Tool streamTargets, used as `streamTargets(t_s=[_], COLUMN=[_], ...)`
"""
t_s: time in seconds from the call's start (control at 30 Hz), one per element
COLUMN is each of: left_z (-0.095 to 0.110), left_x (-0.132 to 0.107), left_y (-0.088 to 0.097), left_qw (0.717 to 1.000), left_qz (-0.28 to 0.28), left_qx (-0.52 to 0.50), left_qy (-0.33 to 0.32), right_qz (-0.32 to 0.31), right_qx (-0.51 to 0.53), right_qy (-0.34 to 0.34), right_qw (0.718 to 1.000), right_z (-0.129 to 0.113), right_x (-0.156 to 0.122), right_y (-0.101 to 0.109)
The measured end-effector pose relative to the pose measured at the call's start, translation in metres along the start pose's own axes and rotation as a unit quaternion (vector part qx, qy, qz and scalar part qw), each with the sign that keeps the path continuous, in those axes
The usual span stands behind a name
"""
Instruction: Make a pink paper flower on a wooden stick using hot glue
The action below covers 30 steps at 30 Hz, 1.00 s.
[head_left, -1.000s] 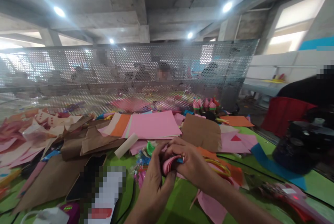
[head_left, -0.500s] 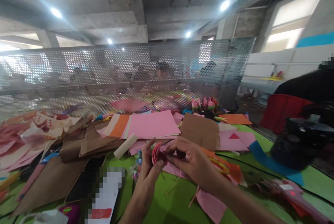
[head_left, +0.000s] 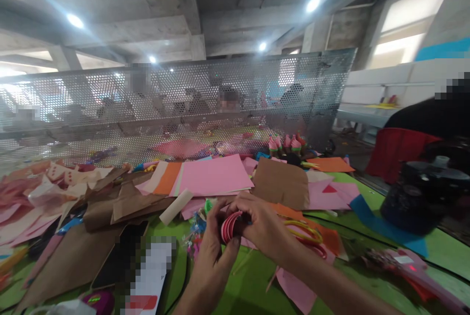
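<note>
A small curled piece with red and pale pink stripes (head_left: 229,228), like a wound strip of paper or foam, is held over the green table. My left hand (head_left: 212,249) wraps it from the left, thumb below and fingers behind. From the other side my right hand (head_left: 262,224) pinches its right edge; those fingertips are partly hidden behind the piece. Small clear-wrapped colourful bits (head_left: 194,236) lie just left of my left hand. Beneath my right forearm are pink sheet scraps (head_left: 297,285) and a yellow coil of cord (head_left: 306,231).
Pink sheets (head_left: 216,175) and a brown sheet (head_left: 281,182) lie beyond my hands. A black phone (head_left: 119,254) is at left, a glue gun (head_left: 411,261) at right with a dark cable. A perforated metal screen (head_left: 165,109) closes off the back. A person in black (head_left: 436,114) sits at right.
The striped piece has turned so its banded outer side faces me more. My hands have closed around it, the right fingers moving over its top.
</note>
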<state>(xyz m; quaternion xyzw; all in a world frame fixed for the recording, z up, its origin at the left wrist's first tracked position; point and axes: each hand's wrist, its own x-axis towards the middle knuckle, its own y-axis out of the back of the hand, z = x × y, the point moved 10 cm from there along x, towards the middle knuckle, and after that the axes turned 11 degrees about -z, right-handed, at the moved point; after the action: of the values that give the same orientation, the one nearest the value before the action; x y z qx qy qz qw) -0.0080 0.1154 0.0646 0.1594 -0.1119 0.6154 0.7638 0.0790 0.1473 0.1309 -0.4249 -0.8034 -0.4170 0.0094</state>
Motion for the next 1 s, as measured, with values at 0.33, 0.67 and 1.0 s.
streamTargets(t_s=[0.33,0.67,1.0], left_z=[-0.016,-0.04,-0.042], left_x=[0.011,0.015,0.015], left_y=[-0.003,0.016,0.018], left_qw=[0.982,0.986,0.989], left_qz=[-0.07,0.002,-0.005], left_qx=[-0.175,-0.149,-0.134], left_qy=[0.025,0.07,0.059], right_qz=[-0.007,0.019,-0.046], right_qx=[0.024,0.045,-0.014], right_qy=[-0.041,-0.024,0.013], right_qw=[0.999,0.999,0.999], right_z=[0.008,0.007,-0.016], right_x=[-0.002,-0.006,-0.009], right_y=[0.004,0.029,0.01])
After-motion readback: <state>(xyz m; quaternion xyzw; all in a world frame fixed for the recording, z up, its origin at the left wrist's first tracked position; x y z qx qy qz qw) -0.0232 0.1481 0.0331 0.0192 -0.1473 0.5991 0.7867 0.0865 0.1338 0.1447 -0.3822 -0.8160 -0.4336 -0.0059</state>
